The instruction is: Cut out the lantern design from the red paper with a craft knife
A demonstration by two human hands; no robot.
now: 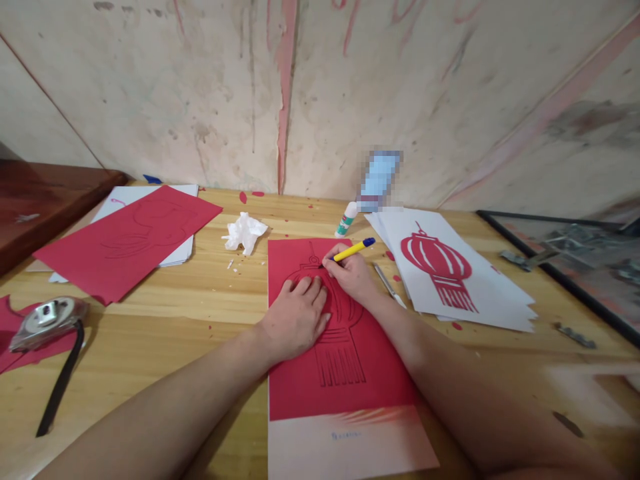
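A red sheet of paper [295,393] lies in front of me with a lantern drawn on it in dark lines. My left hand [299,317] rests flat on the drawing, fingers stretched out, covering part of the lantern. In my right hand [349,272] is a yellow pen [353,251] with a dark blue end, pinched between thumb and fingers. Its tip touches or nearly touches the paper near the lantern's top. Beneath the red sheet, a pale sheet [350,447] with small handwriting sticks out at the near edge.
A glue stick [347,220], a craft knife [389,285] and white sheets with a red lantern [437,258] are to the right. Crumpled tissue [244,233], another red sheet [135,243] and a tape measure [50,323] lie left. A blurred phone-like object [381,179] leans against the wall.
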